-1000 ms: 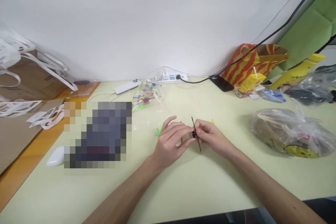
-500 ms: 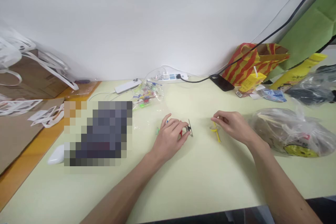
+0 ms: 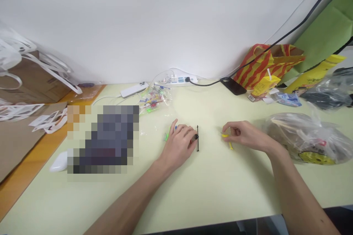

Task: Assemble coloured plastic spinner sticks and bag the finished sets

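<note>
Scanning from the left: a white oval mouse (image 3: 58, 162) sits at the edge of the pale yellow-green desk (image 3: 209, 191), beside a blurred-out patch. Behind, a clear plastic bag of small coloured pieces (image 3: 154, 101) lies open-mouthed toward the work area, probably as the supply, with a white power strip (image 3: 179, 80) against the wall. Left hand (image 3: 179, 145) rests knuckles-up on the desk, fingers curled shut on a thin black plastic strip with a dark knob at its middle (image 3: 197, 138); the strip stands nearly upright past the fingertips, so the grip is at the knob. Green and blue bits peek out beside the knuckles (too small to identify). Right hand (image 3: 245, 136), well apart, pinches a short yellow plastic strip (image 3: 227, 138) low against the desk. Farther right, a crinkled clear bag with a yellow print (image 3: 306, 139).
</note>
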`<state>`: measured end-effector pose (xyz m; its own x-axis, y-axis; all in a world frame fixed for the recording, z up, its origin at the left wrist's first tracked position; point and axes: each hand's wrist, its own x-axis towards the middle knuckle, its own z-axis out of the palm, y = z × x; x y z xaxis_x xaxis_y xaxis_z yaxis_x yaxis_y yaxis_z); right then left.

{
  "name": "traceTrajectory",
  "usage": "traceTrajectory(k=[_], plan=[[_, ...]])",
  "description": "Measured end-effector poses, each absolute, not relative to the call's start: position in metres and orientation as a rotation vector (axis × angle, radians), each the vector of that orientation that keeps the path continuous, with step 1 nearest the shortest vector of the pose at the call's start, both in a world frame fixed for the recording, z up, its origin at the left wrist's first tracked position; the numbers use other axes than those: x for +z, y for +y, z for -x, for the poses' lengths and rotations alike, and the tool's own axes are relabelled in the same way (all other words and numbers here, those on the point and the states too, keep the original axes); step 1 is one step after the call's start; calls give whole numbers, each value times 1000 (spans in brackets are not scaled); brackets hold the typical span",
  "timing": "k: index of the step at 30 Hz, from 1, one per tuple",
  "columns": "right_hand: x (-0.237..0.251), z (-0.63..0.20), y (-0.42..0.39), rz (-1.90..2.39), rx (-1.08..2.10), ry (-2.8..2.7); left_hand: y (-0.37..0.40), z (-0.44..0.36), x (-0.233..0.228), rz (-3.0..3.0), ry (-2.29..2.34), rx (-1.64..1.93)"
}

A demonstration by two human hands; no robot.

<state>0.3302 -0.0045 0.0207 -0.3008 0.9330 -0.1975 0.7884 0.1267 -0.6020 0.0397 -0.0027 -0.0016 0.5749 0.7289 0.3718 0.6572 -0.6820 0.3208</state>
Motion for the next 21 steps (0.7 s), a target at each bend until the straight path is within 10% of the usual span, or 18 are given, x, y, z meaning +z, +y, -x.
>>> traceTrajectory(k=[21], plan=[[30,-297,-12,1345,913,-2038,-6,-42,6,-2677,1122,830]])
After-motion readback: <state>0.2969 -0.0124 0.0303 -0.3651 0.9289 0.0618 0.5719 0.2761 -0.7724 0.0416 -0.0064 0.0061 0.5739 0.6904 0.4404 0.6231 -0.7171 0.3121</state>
